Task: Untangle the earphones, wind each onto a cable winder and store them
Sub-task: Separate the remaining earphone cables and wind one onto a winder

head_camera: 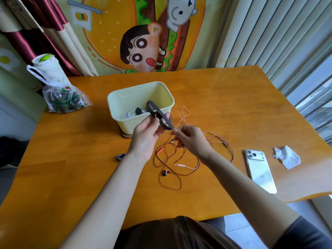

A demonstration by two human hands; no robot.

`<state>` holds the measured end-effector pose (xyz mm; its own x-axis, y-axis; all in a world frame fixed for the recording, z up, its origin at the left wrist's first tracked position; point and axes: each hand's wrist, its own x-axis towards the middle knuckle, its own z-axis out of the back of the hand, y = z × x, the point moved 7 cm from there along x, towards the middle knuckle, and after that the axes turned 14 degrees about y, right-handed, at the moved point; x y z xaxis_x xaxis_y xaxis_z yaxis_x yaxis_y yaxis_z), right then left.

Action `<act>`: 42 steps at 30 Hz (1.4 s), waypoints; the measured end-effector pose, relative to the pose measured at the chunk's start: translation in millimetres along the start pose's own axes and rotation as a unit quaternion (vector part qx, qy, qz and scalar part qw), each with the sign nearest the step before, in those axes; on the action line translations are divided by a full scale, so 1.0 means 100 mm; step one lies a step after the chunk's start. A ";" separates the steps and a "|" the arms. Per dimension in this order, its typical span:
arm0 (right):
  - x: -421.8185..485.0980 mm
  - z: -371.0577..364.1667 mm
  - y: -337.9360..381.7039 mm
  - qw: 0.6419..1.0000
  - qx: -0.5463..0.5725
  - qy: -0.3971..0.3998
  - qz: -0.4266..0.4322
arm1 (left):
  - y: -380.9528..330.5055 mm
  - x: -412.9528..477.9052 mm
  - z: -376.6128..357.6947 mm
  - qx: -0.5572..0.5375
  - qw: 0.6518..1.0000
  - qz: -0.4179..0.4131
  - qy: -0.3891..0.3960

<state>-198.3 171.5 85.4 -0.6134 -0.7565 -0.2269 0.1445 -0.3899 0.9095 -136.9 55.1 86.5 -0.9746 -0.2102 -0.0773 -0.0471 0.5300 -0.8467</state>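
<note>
Two earphone sets lie tangled on the table (71, 177). The red earphones (165, 173) trail below both wrists, and the pink earphones (221, 137) loop out beyond the right hand (190, 139).

The left hand (146, 135) grips a black cable winder (161, 115) at mid-length. The winder is raised clear of the table and angled toward the other hand, presumably so its near tip is free to take a cable.

The right hand's thumb and forefinger pinch a cable strand (178, 122) directly against that tip. The strand appears to belong to the pink set, though this cannot be confirmed.

Judgement: winding is only starting, as no turns are visible on the winder. The crossed cables will probably drag on each other if they are not separated first.

A cream box (115, 97) stands just behind the left hand. It already holds a white set on another winder, which suggests it is the storage point.

A phone (258, 169) and a crumpled tissue (287, 157) lie well right of the right forearm.
</note>
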 end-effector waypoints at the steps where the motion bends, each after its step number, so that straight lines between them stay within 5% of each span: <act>1: -0.01 -0.05 0.00 1.000 -0.008 -0.001 0.005 | -0.01 0.00 0.04 -0.002 1.000 -0.005 -0.027; 6: -0.03 -0.15 0.09 0.996 -0.083 -0.019 0.025 | 0.02 -0.01 0.19 0.055 0.990 -0.013 -0.132; 14: -0.11 -0.07 0.16 0.984 -0.170 -0.040 0.035 | 0.06 -0.01 0.27 0.173 0.973 -0.002 -0.154; 19: -0.14 -0.06 0.37 0.976 -0.204 -0.024 0.072 | -0.03 0.01 0.17 0.488 0.865 -0.052 -0.104; 22: -0.12 0.11 0.47 0.961 -0.265 -0.013 0.082 | 0.01 0.00 0.12 0.558 0.827 -0.054 -0.038; 26: -0.11 0.38 0.53 0.943 -0.319 -0.039 0.081 | 0.09 -0.03 0.05 0.533 0.844 -0.051 0.038; 34: -0.08 0.60 0.46 0.961 -0.251 -0.087 0.069 | 0.12 -0.06 -0.05 0.433 0.893 -0.022 0.123; 38: -0.08 0.58 0.33 0.977 -0.181 -0.102 0.048 | 0.00 -0.09 -0.15 0.235 0.964 -0.033 0.116; 42: -0.11 0.33 0.24 0.988 -0.122 -0.071 0.056 | -0.08 -0.04 -0.17 0.068 0.994 -0.039 0.079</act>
<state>-213.9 187.8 121.8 -0.6826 -0.7281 -0.0619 0.3908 -0.4354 0.8110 -136.3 65.4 102.7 -0.9917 -0.1101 0.0662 -0.1052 0.3995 -0.9107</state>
